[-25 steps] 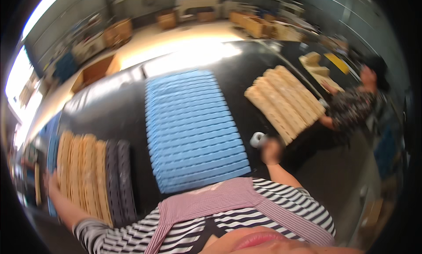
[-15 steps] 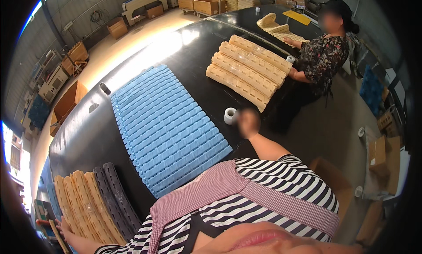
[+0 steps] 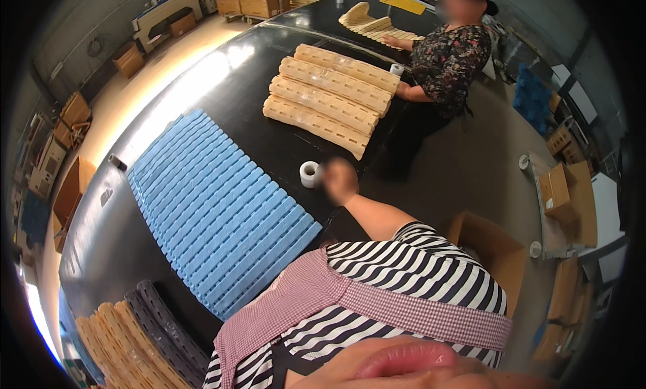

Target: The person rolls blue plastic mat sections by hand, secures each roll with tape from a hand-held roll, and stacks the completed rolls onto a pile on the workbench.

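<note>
My right hand (image 3: 341, 182) is over the black tabletop, close beside a white roll of tape (image 3: 309, 174). A blur covers its fingers, so whether they grip the roll cannot be made out. My left hand is out of view. In front of me lies a light blue slatted mat (image 3: 219, 210), spread flat with rows of slots. Farther off is a stack of tan rolled mats (image 3: 330, 96), bound with clear wrap. At the lower left, more tan rolls (image 3: 128, 342) lie next to dark grey rolls (image 3: 168, 325), partly cut off by the picture's edge.
A co-worker (image 3: 451, 66) stands at the table's far right, hands near a tan unrolled mat (image 3: 380, 29) and a second white tape roll (image 3: 396, 70). A dark cylinder (image 3: 118, 161) is at the left table edge. Cardboard boxes (image 3: 565, 190) stand at the right.
The view has shifted, so the table and mats sit farther left in it. My left hand, earlier beside the tan rolls, has left the picture. My right hand stays by the tape roll.
</note>
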Available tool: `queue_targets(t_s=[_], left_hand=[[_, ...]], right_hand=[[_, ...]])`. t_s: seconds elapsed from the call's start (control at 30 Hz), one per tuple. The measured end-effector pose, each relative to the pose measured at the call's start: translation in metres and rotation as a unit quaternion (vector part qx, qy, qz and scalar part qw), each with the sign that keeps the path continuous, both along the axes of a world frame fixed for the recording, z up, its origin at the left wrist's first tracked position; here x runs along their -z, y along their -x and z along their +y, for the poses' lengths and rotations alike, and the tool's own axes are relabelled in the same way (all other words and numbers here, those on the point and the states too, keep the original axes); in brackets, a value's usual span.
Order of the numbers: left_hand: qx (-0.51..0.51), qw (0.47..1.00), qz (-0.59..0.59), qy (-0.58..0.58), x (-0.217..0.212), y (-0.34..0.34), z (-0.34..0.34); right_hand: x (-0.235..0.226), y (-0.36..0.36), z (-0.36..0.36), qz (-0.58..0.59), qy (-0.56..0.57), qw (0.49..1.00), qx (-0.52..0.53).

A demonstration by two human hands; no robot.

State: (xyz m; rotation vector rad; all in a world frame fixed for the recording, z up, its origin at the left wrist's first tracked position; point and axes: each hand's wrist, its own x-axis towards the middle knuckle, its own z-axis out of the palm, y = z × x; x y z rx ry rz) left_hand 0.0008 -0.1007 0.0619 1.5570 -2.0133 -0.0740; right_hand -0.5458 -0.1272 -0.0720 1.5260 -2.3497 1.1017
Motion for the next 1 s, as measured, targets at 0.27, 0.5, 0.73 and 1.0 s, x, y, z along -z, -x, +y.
queue_targets(t_s=[0.27,0.5,0.73,1.0], left_hand=[[0.0,0.997,-0.042,-0.068,0.061,0.043,-0.008],[-0.01,0.996,-0.045,-0.072,0.064,0.046,-0.01],[-0.02,0.996,-0.046,-0.069,0.067,0.046,-0.009],[-0.021,0.997,-0.043,-0.069,0.069,0.046,-0.007]], right_hand=[[-0.011,-0.012,0.003,0.021,0.081,0.997,0.001],[-0.012,-0.013,0.007,0.005,0.049,0.999,0.012],[-0.01,-0.013,0.009,-0.005,0.041,0.999,0.013],[-0.01,-0.012,0.008,0.005,0.061,0.998,0.01]])
